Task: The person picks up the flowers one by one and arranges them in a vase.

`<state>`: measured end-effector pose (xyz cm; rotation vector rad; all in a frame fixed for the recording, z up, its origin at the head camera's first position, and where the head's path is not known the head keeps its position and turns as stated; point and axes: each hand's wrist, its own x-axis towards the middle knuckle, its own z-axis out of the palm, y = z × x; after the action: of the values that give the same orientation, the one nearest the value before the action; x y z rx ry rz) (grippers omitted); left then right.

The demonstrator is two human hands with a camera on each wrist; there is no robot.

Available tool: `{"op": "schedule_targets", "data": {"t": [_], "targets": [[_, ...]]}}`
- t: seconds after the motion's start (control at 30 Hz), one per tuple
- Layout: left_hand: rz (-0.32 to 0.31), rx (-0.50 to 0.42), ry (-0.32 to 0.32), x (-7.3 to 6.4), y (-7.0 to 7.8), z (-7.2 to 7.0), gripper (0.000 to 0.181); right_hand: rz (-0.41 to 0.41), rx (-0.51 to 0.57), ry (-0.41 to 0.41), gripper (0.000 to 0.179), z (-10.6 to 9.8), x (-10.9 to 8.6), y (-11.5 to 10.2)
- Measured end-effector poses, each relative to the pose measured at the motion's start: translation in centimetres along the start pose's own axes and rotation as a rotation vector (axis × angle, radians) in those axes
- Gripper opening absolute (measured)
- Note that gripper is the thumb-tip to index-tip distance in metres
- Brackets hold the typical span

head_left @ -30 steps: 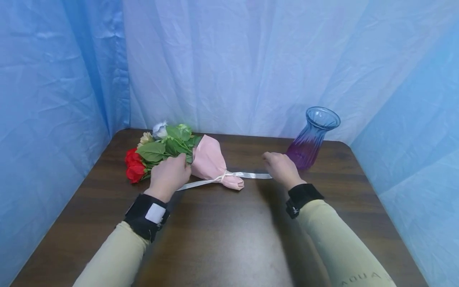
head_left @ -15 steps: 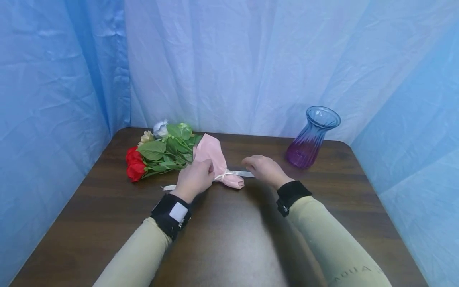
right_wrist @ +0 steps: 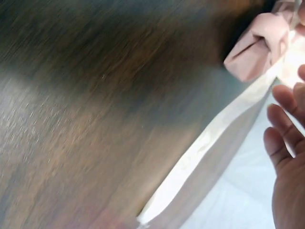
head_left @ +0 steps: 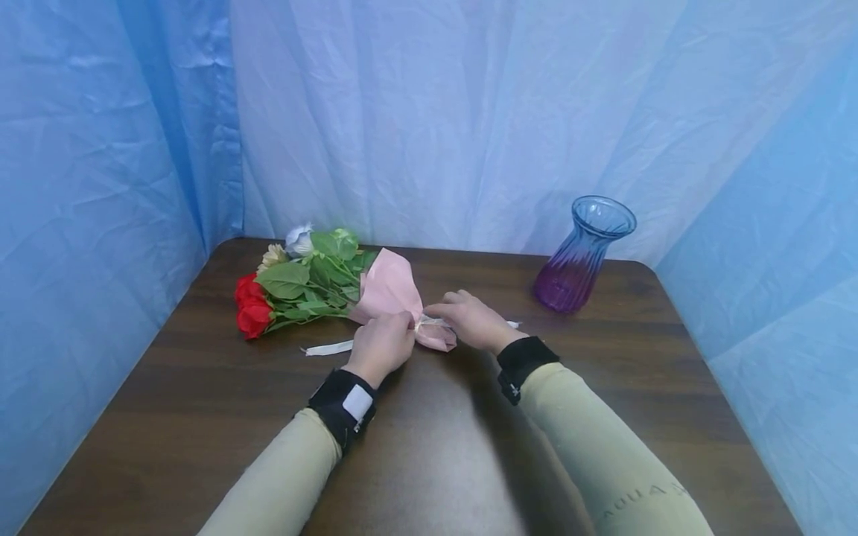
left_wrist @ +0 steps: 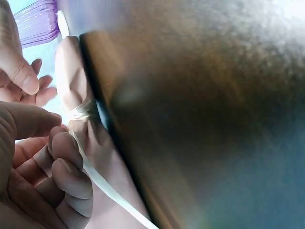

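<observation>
A bouquet (head_left: 284, 280) with red, cream and pale blue blooms lies on its side at the left of the table. Pink paper (head_left: 389, 285) wraps its stems, and a white ribbon (head_left: 328, 348) is tied round the gathered end. My left hand (head_left: 382, 346) is at the tie; in the left wrist view its curled fingers (left_wrist: 66, 148) pinch the ribbon beside the knot (left_wrist: 81, 112). Just across the tie is my right hand (head_left: 472, 320), its fingers (right_wrist: 283, 124) loosely bent and apart near the other ribbon tail (right_wrist: 190, 160), which trails over the table.
A blue-to-purple glass vase (head_left: 579, 257) stands toward the back right of the dark wooden table (head_left: 429, 447). Pale blue curtains (head_left: 429, 126) hang behind and on both sides.
Both hands have come inward along the ribbon tails to the knot, the left moving right and the right moving left. The tails now lie exposed behind them; bouquet and vase stay put.
</observation>
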<state>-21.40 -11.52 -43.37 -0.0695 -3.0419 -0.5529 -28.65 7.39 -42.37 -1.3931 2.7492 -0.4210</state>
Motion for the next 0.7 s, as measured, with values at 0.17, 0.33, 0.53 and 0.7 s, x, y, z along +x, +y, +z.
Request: {"op": "schedule_targets", "data": {"t": [0.17, 0.33, 0.53, 0.7], "targets": [[-0.008, -0.001, -0.002, 0.1, -0.1, 0.5, 0.012, 0.016, 0.005, -0.045, 0.037, 0.5, 0.6, -0.4], [-0.004, 0.002, 0.023, 0.1, -0.1, 0.8, 0.011, -0.015, -0.032, -0.029, 0.034, 0.9, 0.8, -0.5], [-0.021, -0.005, 0.021, 0.2, 0.0, 0.9, 0.012, 0.066, 0.043, -0.084, 0.031, 1.1, 1.2, -0.6], [-0.048, -0.034, 0.020, 0.2, 0.0, 1.1, 0.013, 0.097, 0.078, -0.094, 0.027, 1.4, 1.5, -0.7]]}}
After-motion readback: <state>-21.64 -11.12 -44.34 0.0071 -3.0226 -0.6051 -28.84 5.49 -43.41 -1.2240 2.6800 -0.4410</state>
